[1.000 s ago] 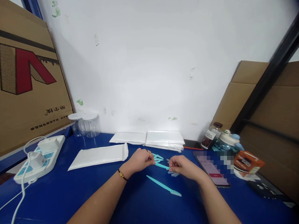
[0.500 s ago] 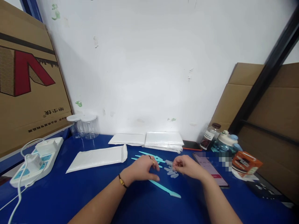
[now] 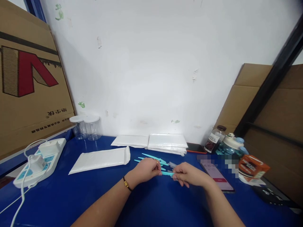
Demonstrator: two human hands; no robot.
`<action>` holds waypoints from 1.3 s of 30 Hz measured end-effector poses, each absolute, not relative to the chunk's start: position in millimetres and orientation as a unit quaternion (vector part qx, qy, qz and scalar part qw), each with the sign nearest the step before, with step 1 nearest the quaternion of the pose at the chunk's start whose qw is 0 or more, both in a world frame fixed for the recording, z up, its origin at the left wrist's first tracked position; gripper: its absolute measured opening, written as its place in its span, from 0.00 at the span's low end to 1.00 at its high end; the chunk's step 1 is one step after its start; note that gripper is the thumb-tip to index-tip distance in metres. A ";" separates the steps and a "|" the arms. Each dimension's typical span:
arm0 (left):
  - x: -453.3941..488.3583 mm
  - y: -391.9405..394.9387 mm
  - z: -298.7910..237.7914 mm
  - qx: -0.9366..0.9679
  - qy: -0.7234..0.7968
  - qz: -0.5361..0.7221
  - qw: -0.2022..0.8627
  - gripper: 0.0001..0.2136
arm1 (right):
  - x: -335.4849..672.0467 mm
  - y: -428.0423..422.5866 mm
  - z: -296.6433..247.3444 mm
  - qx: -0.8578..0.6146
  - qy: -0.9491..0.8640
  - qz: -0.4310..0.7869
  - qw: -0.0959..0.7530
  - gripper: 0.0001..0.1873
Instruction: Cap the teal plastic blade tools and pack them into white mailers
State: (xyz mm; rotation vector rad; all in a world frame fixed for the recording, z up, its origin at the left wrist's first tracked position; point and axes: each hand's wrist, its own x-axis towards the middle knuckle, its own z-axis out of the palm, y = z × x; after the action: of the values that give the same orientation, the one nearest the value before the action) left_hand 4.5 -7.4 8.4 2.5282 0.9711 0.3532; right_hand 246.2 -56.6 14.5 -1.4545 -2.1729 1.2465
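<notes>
Left hand [image 3: 148, 169] and right hand [image 3: 186, 174], each pinched closed on one turquoise tool [image 3: 166, 173], in front of the white envelope stack [image 3: 167, 141]; the tool's exposed middle bridges the gap between the two grips.

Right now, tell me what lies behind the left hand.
Beyond the left hand, slim turquoise sticks lie on the blue table. The hand covers parts of them, so their number cannot be told.

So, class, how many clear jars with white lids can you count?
2: the left jar, nearest the big printed box, and the right jar, close beside the first.
</notes>
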 end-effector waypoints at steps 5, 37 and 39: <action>-16.2 4.3 17.6 0.880 0.394 0.133 0.228 0.09 | 259.0 -49.4 14.4 -0.555 -0.742 0.335 0.173 0.17; -5.8 -12.1 10.2 0.920 0.328 0.065 0.205 0.05 | 425.2 33.8 -16.5 -0.760 -0.624 -0.007 0.181 0.29; -6.9 -12.4 10.3 0.920 0.327 0.074 0.204 0.06 | 428.3 34.8 -22.0 -0.754 -0.628 0.005 0.190 0.30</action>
State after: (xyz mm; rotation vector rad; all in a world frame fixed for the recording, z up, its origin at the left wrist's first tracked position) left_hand -6.9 -12.4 10.3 2.5646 0.9115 0.2077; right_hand 428.3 34.8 -22.0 -2.1197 -1.7654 0.0143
